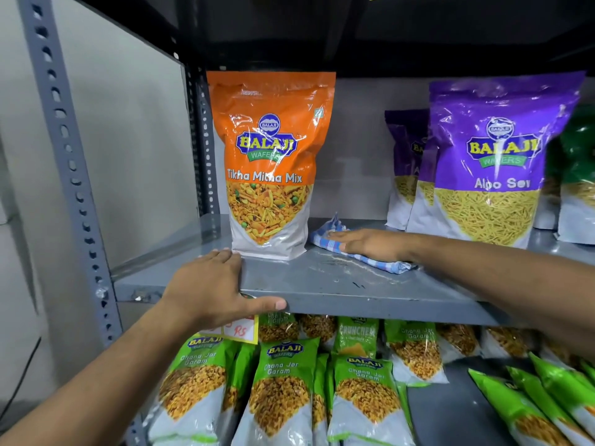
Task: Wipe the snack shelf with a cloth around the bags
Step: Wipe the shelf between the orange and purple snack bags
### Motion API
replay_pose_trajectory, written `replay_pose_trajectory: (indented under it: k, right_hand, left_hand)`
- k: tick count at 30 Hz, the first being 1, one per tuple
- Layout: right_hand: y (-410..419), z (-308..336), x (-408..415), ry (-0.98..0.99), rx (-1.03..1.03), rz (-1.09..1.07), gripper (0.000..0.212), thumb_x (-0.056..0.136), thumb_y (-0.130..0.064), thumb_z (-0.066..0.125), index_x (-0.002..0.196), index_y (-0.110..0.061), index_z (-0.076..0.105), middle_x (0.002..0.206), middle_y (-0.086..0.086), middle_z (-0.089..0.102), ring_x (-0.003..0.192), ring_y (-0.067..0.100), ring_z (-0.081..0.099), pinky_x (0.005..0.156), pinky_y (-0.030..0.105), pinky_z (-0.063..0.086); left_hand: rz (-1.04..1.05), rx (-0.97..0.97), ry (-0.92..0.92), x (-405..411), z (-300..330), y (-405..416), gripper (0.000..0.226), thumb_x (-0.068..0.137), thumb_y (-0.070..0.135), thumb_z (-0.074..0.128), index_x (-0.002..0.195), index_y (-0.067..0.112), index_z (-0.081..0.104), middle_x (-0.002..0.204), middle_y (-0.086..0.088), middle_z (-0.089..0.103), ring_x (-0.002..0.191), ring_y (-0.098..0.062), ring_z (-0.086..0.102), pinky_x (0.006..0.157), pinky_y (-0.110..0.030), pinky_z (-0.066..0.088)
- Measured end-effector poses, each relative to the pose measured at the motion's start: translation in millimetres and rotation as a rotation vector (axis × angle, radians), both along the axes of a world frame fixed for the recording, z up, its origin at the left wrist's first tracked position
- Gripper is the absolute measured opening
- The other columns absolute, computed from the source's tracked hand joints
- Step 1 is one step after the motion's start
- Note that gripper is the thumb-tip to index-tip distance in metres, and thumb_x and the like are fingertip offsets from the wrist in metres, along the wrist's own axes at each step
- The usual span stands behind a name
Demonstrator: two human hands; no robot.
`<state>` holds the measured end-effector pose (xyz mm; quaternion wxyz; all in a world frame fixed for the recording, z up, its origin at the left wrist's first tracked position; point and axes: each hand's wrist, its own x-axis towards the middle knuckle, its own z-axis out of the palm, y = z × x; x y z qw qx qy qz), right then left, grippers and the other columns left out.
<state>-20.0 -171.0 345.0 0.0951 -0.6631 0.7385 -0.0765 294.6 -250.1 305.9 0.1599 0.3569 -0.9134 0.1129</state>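
A grey metal shelf (338, 281) runs across the middle. An orange Tikha Mitha Mix bag (270, 162) stands upright on its left part. A purple Aloo Sev bag (489, 162) stands at the right, with another purple bag (404, 169) behind it. My right hand (370, 243) lies flat on a blue-and-white checked cloth (325, 235), pressing it to the shelf between the two bags. My left hand (212, 281) grips the shelf's front edge just in front of the orange bag, thumb under the lip.
A perforated grey upright (67, 162) frames the left side. A green bag (579, 175) stands at the far right. The shelf below holds several green Chana Jor Garam bags (280, 384) and a yellow price tag (240, 331). Scuffs mark the shelf near the cloth.
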Motion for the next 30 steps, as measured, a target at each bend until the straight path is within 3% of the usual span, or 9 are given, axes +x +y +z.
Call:
replay_pose_trajectory:
  k: [3,9,17,20,23,27,28,30]
  right_hand:
    - [11.3,-3.0,7.7,-0.050,-0.022,0.054,0.048,0.100,-0.034,0.036,0.147,-0.027,0.027,0.156,-0.012,0.023,0.145,0.007,0.018,0.122,0.031,0.008]
    - [47.3,-1.0,31.6,-0.108,-0.027,0.141,0.046,0.099,-0.034,0.039,0.144,-0.030,0.032,0.148,-0.023,0.026,0.141,-0.001,0.017,0.119,0.025,0.008]
    - [76.9,-1.9,56.1,-0.154,-0.046,0.259,0.042,0.096,-0.024,0.050,0.138,-0.028,0.045,0.142,-0.025,0.032,0.133,-0.012,0.024,0.106,-0.001,0.013]
    - [86.8,0.8,60.3,-0.277,-0.050,0.229,0.035,0.094,-0.019,0.053,0.130,-0.022,0.055,0.136,-0.014,0.051,0.123,-0.010,0.043,0.104,0.005,0.028]
    - [98.2,3.4,62.5,-0.489,-0.281,0.113,0.020,0.095,-0.018,0.053,0.109,-0.020,0.066,0.101,-0.011,0.068,0.088,-0.015,0.057,0.083,0.003,0.041]
    - [89.8,0.4,46.6,-0.577,-0.691,-0.236,0.021,0.096,-0.022,0.050,0.108,-0.019,0.067,0.108,0.005,0.069,0.103,0.016,0.061,0.091,0.027,0.043]
    - [85.8,0.3,43.3,-0.503,-0.685,-0.310,0.023,0.097,-0.024,0.048,0.107,-0.017,0.067,0.110,0.009,0.068,0.104,0.020,0.061,0.089,0.030,0.042]
    - [77.1,1.5,39.2,-0.271,-0.457,-0.338,0.030,0.098,-0.032,0.042,0.118,-0.021,0.062,0.127,0.004,0.061,0.116,0.017,0.053,0.095,0.026,0.036]
  left_hand:
    - [-0.004,0.002,0.016,-0.9,-1.0,-1.7,0.127,0.046,0.108,0.013,0.131,0.021,0.052,0.140,-0.001,0.055,0.129,-0.021,0.049,0.101,-0.039,0.044]
    - [-0.024,-0.010,0.036,-1.0,-3.3,-5.0,0.121,0.048,0.109,0.014,0.121,0.021,0.056,0.127,0.000,0.060,0.115,-0.022,0.055,0.091,-0.040,0.048]
    - [-0.022,0.004,0.022,-0.6,-2.2,-3.8,0.123,0.049,0.108,0.014,0.123,0.019,0.056,0.134,-0.004,0.058,0.121,-0.023,0.053,0.095,-0.042,0.047]
    - [-0.033,0.007,0.034,0.2,-0.8,-2.1,0.118,0.048,0.109,0.013,0.110,0.019,0.057,0.122,-0.002,0.061,0.111,-0.023,0.056,0.088,-0.042,0.049]
    - [-0.043,0.010,0.043,0.7,-0.1,0.8,0.114,0.047,0.109,0.012,0.105,0.020,0.056,0.118,-0.001,0.062,0.106,-0.022,0.056,0.084,-0.041,0.050]
    - [-0.035,-0.020,0.057,0.9,-0.8,1.4,0.115,0.046,0.108,0.012,0.104,0.020,0.058,0.121,-0.003,0.062,0.107,-0.022,0.057,0.083,-0.039,0.048]
    - [-0.033,-0.022,0.054,1.0,-0.9,1.1,0.116,0.047,0.108,0.012,0.106,0.020,0.058,0.123,-0.003,0.062,0.108,-0.022,0.057,0.084,-0.039,0.049]
    - [-0.028,-0.034,0.049,0.9,-1.4,-0.1,0.116,0.048,0.108,0.013,0.108,0.020,0.058,0.127,-0.003,0.062,0.111,-0.022,0.057,0.086,-0.040,0.049]
